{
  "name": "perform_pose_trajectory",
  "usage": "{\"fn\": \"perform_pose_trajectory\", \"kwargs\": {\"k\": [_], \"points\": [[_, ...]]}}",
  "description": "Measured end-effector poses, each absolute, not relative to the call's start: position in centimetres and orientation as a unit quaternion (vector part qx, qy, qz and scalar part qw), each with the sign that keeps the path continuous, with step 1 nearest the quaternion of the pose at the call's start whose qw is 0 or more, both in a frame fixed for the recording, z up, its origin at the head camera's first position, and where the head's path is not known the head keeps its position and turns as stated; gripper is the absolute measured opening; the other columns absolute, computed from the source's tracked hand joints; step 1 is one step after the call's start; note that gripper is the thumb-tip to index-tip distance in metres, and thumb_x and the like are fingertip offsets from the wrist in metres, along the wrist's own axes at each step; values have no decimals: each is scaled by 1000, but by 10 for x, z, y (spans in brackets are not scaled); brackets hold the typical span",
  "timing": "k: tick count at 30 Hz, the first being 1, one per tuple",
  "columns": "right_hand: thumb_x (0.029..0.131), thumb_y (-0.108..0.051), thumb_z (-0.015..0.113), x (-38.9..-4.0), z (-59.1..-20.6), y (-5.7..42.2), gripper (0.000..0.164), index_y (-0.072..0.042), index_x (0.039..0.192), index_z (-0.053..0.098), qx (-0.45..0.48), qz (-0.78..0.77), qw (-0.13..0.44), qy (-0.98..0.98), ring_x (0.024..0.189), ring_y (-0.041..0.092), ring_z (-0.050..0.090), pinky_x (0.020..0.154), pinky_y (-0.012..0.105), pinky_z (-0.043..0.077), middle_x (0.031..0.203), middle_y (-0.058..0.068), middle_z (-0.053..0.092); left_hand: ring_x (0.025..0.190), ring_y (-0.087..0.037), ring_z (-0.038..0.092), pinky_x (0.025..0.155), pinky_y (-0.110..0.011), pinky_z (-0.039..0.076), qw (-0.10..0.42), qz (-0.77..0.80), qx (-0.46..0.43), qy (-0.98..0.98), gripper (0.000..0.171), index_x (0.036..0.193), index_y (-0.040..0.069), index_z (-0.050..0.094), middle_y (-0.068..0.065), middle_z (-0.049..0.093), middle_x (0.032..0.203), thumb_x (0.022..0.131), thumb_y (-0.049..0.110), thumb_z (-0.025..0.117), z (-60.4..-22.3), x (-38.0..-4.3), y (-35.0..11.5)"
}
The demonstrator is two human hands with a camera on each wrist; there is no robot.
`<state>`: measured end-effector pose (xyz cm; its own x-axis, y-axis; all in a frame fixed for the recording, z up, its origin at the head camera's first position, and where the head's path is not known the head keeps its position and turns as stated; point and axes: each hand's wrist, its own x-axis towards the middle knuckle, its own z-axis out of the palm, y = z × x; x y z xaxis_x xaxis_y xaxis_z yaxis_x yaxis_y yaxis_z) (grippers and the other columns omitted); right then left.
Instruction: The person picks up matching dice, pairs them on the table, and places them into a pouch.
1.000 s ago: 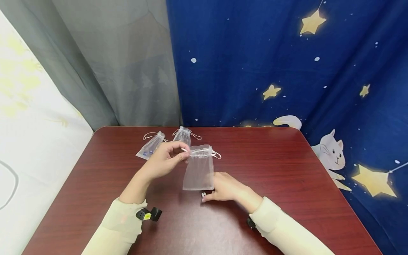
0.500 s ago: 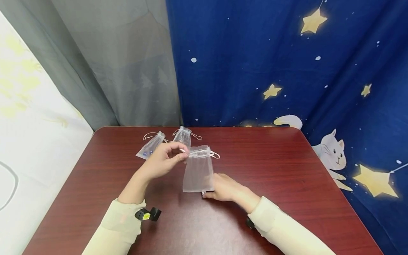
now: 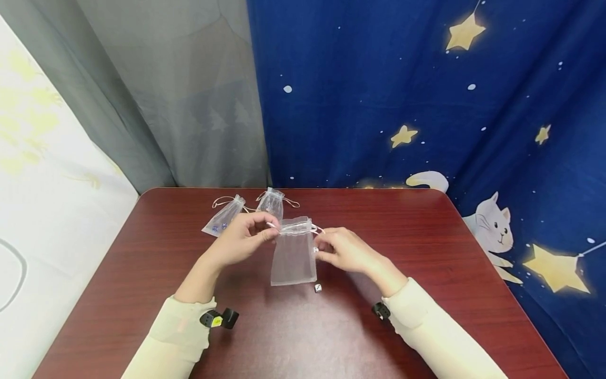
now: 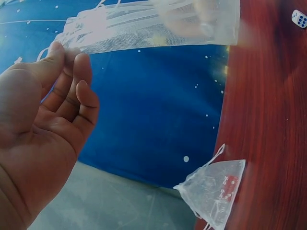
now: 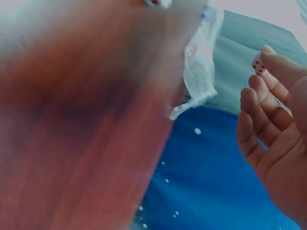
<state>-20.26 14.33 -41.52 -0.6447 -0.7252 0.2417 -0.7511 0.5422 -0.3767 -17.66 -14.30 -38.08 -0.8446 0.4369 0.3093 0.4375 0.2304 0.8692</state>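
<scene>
My left hand (image 3: 248,235) pinches the gathered top of a sheer white drawstring organza bag (image 3: 293,260) between thumb and fingertips. The bag hangs down from its drawstring top. To the right of it, my right hand (image 3: 347,250) pinches a white die (image 5: 259,63) with red pips between thumb and fingers. The fingertips are beside the bag's right edge, below its cord loop. On the table beneath the bag's lower right corner lies another white die (image 3: 318,288); blue pips show on that die (image 4: 300,19) in the left wrist view.
Behind my left hand, two more organza bags lie on the dark red wooden table (image 3: 402,226). The left bag (image 3: 227,215) holds blue dice; the other bag (image 3: 272,202) holds red dice (image 4: 229,187). A blue curtain (image 3: 350,105) hangs beyond the table's far edge.
My right hand has picked up a die from the table and lifted it toward the bag's upper right side, leaving another die visible below. My left hand stays nearly still with the bag.
</scene>
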Motion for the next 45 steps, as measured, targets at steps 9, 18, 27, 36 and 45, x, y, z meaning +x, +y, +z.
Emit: {"fn": "perform_pose_trajectory", "kwargs": {"k": [9,18,27,36,45], "points": [[89,-19,79,-210,-394,150,12,-15,89,68,417,265,49,-868,68,12,58,63,24,48,76,-10,59,73,-35,61,62,-24,50,0,-546,-284,-788,4,97,5,70,-6,66,82,94,2,70,-381,-176,-143],[90,-14,78,-215,-374,153,8,-14,93,71,418,280,49,-863,70,5,57,63,25,52,79,-9,62,74,-24,63,65,-23,51,-6,-545,-288,-788,4,96,4,71,-10,67,84,94,1,70,-385,-177,-143],[92,-16,76,-218,-354,153,7,-12,94,71,429,283,58,-856,70,6,58,64,31,54,79,-7,64,74,-13,60,65,-22,50,-5,-537,-285,-794,7,93,4,71,-7,67,81,91,-3,71,-388,-177,-142],[95,-21,74,-211,-330,134,6,-15,96,71,451,289,59,-842,62,4,52,58,25,47,73,-11,59,75,-14,61,66,-22,51,-3,-530,-297,-794,6,93,6,72,0,68,81,92,1,73,-390,-179,-139],[96,-20,72,-207,-321,113,6,-15,97,71,473,276,30,-836,53,1,50,54,23,45,68,-13,56,76,-13,59,67,-23,50,-3,-518,-314,-796,4,94,4,72,-4,68,82,92,1,73,-387,-179,-134]]}}
